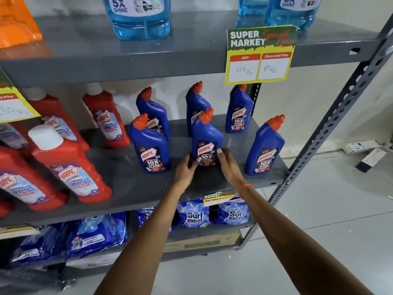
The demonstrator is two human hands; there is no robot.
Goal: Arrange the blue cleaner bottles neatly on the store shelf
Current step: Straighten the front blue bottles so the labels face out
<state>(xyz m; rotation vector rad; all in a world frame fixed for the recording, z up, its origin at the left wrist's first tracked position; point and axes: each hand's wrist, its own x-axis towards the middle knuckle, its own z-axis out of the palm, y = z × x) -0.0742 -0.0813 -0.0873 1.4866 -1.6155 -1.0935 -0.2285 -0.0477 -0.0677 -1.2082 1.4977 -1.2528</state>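
Note:
Several blue cleaner bottles with orange caps stand upright on the grey middle shelf (136, 188), in a back row and a front row. The front middle bottle (205, 133) stands between both my hands. My left hand (185, 171) touches its lower left side and my right hand (230, 165) presses its lower right side. To its left stands another front bottle (150, 145), and at the right end a third (264, 147), leaning slightly. Behind are three more (154, 112) (195, 103) (239, 111).
Red bathroom cleaner bottles (72, 165) fill the shelf's left half. A price sign (259, 55) hangs from the upper shelf, which holds light blue liquid bottles (138, 18). Blue detergent packs (193, 213) lie on the shelf below. The slotted shelf post (331, 122) runs at the right.

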